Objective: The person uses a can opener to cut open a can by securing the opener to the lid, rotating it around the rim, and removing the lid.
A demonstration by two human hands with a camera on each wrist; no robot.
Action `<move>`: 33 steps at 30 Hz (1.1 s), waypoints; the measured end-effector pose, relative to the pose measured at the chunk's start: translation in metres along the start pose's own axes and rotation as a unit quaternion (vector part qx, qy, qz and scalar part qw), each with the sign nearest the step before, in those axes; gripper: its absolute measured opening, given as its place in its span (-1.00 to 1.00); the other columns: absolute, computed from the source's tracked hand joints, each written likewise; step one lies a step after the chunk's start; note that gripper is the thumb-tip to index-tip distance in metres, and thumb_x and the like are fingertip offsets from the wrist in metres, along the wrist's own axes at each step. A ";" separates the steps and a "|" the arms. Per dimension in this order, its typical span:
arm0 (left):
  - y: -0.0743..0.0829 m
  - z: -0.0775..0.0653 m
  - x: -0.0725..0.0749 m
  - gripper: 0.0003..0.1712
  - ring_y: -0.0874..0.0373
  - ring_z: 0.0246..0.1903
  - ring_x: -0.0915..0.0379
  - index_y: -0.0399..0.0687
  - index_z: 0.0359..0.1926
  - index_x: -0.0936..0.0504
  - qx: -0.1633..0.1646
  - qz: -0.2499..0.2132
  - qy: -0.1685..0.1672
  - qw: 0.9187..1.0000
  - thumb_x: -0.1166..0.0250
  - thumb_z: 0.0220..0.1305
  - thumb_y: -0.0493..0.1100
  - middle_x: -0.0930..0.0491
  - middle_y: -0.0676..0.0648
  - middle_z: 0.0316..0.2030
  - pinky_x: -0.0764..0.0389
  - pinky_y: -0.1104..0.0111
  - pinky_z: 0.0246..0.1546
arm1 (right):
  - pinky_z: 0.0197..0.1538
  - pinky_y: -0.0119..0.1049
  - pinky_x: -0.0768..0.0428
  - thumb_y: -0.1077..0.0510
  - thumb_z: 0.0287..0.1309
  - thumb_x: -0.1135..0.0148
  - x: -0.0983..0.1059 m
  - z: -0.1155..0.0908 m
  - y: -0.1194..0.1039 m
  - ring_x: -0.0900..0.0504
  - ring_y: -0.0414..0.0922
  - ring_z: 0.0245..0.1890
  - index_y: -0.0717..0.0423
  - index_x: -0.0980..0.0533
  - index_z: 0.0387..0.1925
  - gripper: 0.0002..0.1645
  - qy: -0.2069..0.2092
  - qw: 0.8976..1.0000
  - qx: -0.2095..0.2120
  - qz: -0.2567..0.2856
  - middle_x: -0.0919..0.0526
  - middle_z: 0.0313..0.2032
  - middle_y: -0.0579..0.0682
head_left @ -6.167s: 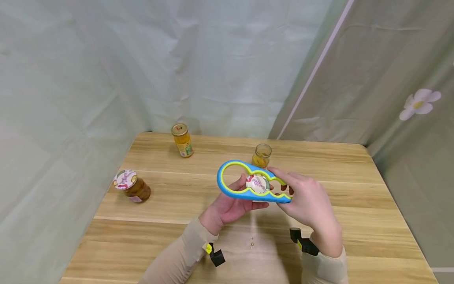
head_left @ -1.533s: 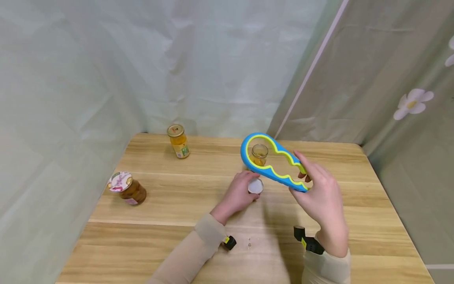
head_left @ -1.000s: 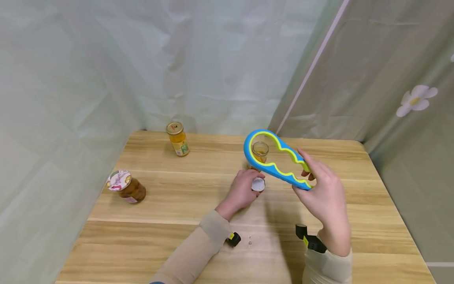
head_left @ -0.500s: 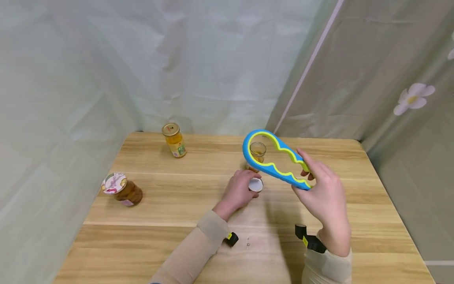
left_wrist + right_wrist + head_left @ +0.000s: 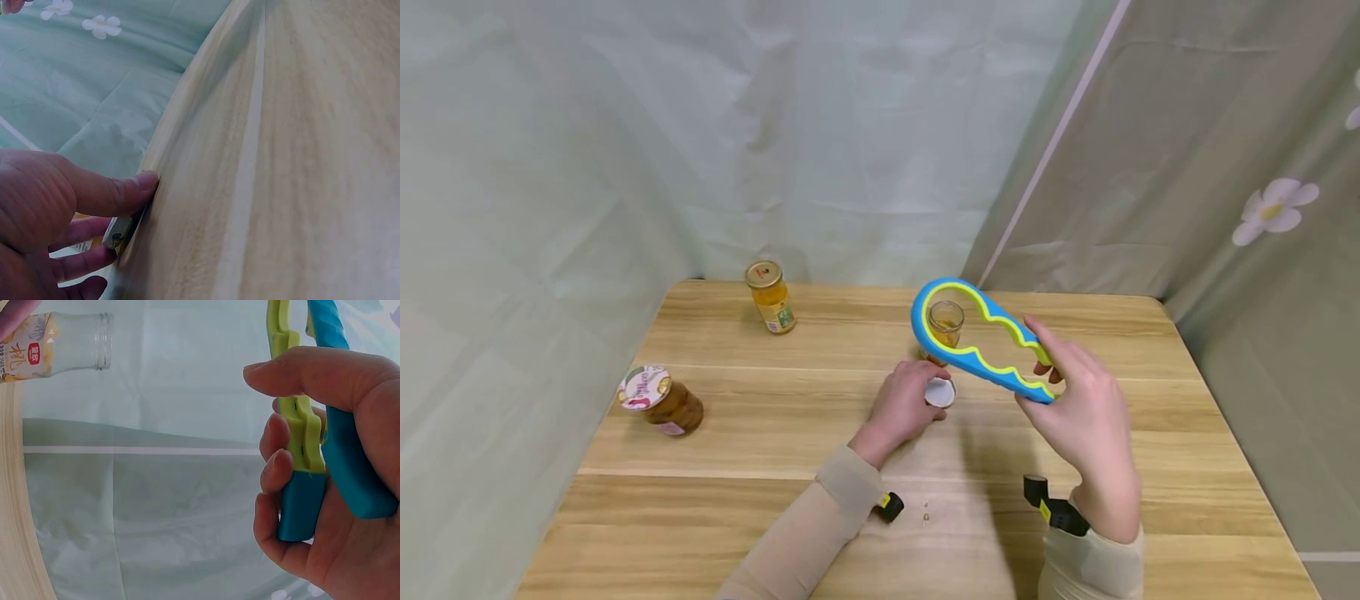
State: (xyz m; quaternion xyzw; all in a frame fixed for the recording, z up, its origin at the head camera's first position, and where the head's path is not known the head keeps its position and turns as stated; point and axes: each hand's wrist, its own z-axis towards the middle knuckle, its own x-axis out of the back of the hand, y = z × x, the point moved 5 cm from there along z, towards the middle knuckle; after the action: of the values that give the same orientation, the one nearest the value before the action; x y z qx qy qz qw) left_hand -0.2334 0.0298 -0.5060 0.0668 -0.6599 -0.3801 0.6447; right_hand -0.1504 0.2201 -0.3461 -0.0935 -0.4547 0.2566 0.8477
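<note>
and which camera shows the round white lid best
The head view: the round white lid faces the camera beside the left hand's fingertips, its circle mostly visible. The left wrist view catches only its edge; the right wrist view doesn't show it.

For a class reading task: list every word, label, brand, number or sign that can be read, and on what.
No text reads clearly.
Open jar's label: characters and a red badge, too blurred.
Gold-lidded jar: red mark on lid, label print, too small.
Brown jar: pink print on lid, too blurred; label too small.
Tool, held lid: none readable.
</note>
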 end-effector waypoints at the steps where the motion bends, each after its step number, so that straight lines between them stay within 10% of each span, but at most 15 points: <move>1: 0.000 0.000 0.000 -0.37 0.11 -0.05 -0.35 0.11 0.02 -0.65 0.000 0.000 0.000 1.000 -0.66 -0.16 -0.04 -0.59 0.09 0.02 -0.51 0.18 -0.02 | -0.51 -0.17 -0.41 0.34 -0.31 -0.48 0.000 0.000 0.000 -0.45 -0.20 -0.40 -0.25 -0.42 0.35 0.06 0.000 1.000 0.000 0.000 -0.62 -0.39 -0.12; 33: 0.002 -0.001 0.001 -0.37 0.11 -0.02 -0.33 0.13 0.04 -0.66 0.009 0.017 -0.001 1.000 -0.63 -0.13 0.04 -0.52 0.06 0.05 -0.50 0.15 0.00 | -0.49 -0.16 -0.42 0.35 -0.32 -0.46 0.000 0.001 0.001 -0.47 -0.17 -0.42 -0.22 -0.43 0.34 0.05 0.000 1.000 0.003 -0.002 -0.62 -0.40 -0.10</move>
State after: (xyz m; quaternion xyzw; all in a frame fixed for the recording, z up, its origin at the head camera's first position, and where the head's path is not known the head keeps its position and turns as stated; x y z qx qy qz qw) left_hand -0.2324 0.0302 -0.5044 0.0613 -0.6653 -0.3633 0.6493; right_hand -0.1516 0.2202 -0.3460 -0.0904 -0.4542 0.2557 0.8486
